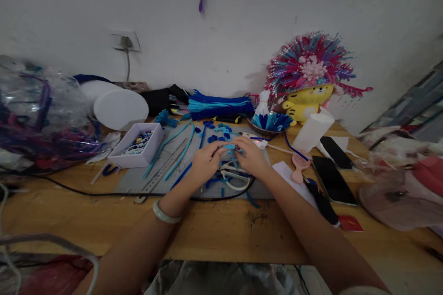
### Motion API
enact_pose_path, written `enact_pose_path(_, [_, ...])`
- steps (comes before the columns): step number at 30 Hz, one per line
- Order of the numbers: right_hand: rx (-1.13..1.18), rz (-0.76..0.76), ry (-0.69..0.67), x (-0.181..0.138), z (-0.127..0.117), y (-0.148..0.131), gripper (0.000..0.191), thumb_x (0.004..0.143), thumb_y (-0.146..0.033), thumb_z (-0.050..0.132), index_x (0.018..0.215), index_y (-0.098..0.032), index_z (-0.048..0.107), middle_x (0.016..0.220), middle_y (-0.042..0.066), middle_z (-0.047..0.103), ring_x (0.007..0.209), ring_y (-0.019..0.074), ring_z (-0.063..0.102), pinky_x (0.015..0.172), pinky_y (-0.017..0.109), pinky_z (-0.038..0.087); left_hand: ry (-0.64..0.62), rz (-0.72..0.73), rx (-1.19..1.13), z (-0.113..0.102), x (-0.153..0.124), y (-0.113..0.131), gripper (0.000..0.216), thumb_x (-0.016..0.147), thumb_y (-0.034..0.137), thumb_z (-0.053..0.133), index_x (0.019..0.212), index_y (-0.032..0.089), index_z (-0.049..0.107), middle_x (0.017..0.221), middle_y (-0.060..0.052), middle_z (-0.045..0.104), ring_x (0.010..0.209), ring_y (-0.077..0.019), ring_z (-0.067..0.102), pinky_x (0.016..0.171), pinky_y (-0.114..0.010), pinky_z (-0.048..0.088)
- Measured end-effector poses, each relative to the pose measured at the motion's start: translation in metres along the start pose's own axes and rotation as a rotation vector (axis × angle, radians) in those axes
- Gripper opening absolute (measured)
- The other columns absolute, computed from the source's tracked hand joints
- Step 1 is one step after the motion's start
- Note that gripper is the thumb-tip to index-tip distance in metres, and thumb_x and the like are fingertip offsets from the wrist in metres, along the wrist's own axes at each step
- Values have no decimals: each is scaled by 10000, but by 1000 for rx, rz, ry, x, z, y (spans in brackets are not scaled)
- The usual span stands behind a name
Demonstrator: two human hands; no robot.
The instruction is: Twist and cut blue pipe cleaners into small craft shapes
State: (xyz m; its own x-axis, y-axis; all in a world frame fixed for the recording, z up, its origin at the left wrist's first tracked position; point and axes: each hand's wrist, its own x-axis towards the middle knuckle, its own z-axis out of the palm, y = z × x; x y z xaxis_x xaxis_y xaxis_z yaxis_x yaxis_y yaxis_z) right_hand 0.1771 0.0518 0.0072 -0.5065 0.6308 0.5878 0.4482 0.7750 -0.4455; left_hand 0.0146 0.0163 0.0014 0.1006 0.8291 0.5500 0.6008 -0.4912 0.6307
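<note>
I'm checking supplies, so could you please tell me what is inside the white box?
The white box holds small blue, white and dark bead-like pieces; those on top cover whatever lies beneath.

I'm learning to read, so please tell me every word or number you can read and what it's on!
None can be read clearly.
Table: dark scribble, too blurred to read.
Ruler: marks too small to read.
Red card: any print too blurred to read.

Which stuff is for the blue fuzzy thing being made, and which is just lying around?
Probably for the job:
- blue piece, between left hand and right hand
- blue strips
- scissors
- ruler

Probably just lying around:
- two phones
- red card
- yellow toy
</note>
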Motion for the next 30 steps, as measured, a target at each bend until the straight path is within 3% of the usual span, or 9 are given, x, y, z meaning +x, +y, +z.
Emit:
enact_pose_path(4, [-39, 49, 18, 0, 2, 1, 180, 726, -98, 486, 842, -173, 602, 894, 83, 601, 887, 212, 518, 816, 367, 404, -1, -32, -55, 0, 1, 2, 243, 820, 278, 440, 955, 187, 620, 912, -21, 682, 806, -145, 610, 732, -235, 456])
enact_pose_path(8, [77, 35, 56, -2, 3, 1, 147, 780, -171, 490, 855, -190, 615, 901, 69, 610, 868, 183, 538, 787, 321, 420, 29, -84, -89, -1, 2, 2, 252, 820, 299, 435, 937, 179, 622, 860, -16, 679, 763, -143, 599, 692, -232, 453])
enact_pose_path(11, [150, 73, 106, -1, 4, -1, 181, 812, -228, 464, 725, -214, 622, 801, 37, 619, 819, 171, 550, 765, 304, 418, 38, -105, -68, 0, 3, 0, 261, 820, 310, 431, 945, 182, 621, 810, -11, 673, 682, -133, 584, 621, -224, 446])
enact_pose_path(15, [164, 236, 158, 3, 3, -6, 344, 803, -320, 468, 485, -197, 513, 527, -5, 500, 575, 142, 488, 583, 263, 390, 1, -23, 32, 1, 1, -3, 272, 827, 305, 418, 973, 188, 615, 803, -21, 678, 661, -130, 590, 617, -225, 439])
enact_pose_path(19, [220, 377, 109, 6, -1, -8, 393, 774, -372, 490, 427, -188, 471, 442, -31, 414, 486, 118, 410, 489, 245, 323, -57, 88, 161, 0, 0, -5, 288, 831, 300, 403, 1003, 186, 605, 846, -48, 686, 675, -140, 607, 638, -236, 440])
enact_pose_path(22, [258, 381, 108, 6, -1, -6, 338, 750, -346, 534, 452, -186, 528, 479, -24, 488, 532, 128, 466, 541, 252, 361, -90, 107, 195, 0, 0, -6, 306, 839, 320, 388, 1025, 188, 593, 878, -57, 683, 660, -139, 604, 633, -236, 435])
enact_pose_path(25, [307, 318, 215, 4, 1, -4, 197, 733, -289, 577, 561, -203, 618, 656, 1, 620, 722, 165, 561, 715, 291, 413, -121, 37, 160, -1, 1, -7, 343, 849, 352, 368, 1082, 177, 551, 803, -43, 671, 649, -146, 594, 606, -239, 426])
enact_pose_path(30, [187, 285, 413, 2, 2, -2, 59, 706, -234, 632, 693, -254, 686, 940, 20, 642, 963, 205, 524, 916, 402, 334, -125, -86, -38, 1, 2, -9, 392, 841, 384, 382, 1176, 198, 466, 681, 4, 601, 619, -141, 554, 571, -239, 407])
